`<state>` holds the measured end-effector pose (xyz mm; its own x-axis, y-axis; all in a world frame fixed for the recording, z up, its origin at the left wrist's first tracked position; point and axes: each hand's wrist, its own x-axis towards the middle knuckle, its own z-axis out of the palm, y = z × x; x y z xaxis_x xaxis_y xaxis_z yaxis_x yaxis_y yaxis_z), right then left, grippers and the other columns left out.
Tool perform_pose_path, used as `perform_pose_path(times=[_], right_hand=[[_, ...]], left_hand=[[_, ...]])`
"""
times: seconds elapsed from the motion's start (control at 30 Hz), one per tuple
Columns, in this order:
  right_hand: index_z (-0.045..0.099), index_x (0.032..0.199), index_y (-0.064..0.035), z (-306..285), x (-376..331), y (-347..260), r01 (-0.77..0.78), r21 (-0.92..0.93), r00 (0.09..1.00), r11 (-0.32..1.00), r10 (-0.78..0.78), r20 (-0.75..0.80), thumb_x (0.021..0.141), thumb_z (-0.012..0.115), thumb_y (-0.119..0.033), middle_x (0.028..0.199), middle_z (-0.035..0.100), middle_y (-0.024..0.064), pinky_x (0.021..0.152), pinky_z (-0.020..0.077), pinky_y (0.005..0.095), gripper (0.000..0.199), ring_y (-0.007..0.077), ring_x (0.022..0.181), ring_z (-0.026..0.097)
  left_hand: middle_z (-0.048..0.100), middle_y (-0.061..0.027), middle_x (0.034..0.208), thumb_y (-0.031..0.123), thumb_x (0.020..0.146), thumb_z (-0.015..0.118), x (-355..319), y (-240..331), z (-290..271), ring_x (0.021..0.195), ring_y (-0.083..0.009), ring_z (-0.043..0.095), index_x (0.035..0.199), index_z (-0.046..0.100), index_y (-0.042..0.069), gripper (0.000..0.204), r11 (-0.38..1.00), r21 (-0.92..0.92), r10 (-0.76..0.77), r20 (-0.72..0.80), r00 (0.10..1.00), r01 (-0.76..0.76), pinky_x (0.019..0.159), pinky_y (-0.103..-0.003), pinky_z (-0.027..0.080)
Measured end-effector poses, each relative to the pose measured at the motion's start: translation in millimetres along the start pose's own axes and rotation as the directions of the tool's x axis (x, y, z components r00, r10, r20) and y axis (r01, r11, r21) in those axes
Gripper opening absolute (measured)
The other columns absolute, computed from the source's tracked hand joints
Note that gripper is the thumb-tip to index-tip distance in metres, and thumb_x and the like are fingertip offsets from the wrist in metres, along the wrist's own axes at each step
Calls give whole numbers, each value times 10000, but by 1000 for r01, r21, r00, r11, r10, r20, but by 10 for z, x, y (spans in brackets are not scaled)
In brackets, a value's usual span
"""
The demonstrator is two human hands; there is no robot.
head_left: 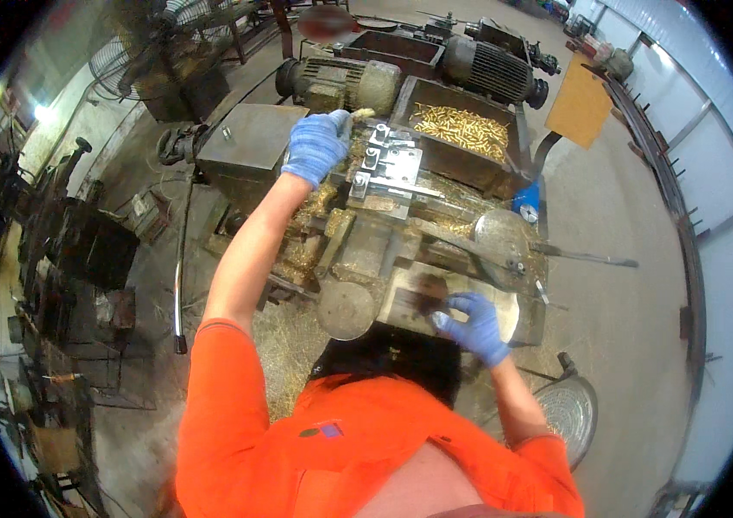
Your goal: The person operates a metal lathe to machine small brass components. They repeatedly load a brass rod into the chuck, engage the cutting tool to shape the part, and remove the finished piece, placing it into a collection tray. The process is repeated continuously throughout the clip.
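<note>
My left hand [318, 148], in a blue knit glove, reaches over the headstock end of a small lathe. Its fingers are curled closed; what they hold is hidden, and a pale yellowish tip shows beside them. Right of it sits the tool block [392, 164], a bright metal plate with several bolts. My right hand [475, 328], gloved the same way, is low over the near right of the machine. Its fingers and thumb curl together beside a dark, motion-smeared thing [423, 296]; what lies between them I cannot make out. A round metal disc [347, 310] is left of it.
Behind the tool block stands a metal bin [513, 175] with many small brass parts [461, 129]. Two motors [345, 84] [487, 69] sit at the back. A long lever [591, 255] sticks out right. Brass chips cover the machine bed. A fan [138, 65] stands far left.
</note>
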<state>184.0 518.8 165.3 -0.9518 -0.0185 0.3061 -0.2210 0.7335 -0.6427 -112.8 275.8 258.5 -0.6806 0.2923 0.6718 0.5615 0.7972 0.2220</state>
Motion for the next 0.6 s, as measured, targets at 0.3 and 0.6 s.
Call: perform_pose_path(times=[0.3,0.6], right_hand=[[656,793,-33,-34,-207,119,-164,6,985,986,164,46,658,752,-332,829,636,153,713,474,352,341,310,770,605],[670,848,-38,-152,-208,96,-172,43,985,984,173,-18,670,755,-305,848,636,141,735,469,339,332,277,805,605]], left_hand=[[629,-142,739,245,763,550,17,-49,214,702,-338,609,774,640,132,144,954,254,17,490,871,-162,636,-454,472],[625,-146,743,244,748,560,70,-53,270,716,-337,608,779,643,126,148,962,258,-21,408,913,-93,651,-455,474]])
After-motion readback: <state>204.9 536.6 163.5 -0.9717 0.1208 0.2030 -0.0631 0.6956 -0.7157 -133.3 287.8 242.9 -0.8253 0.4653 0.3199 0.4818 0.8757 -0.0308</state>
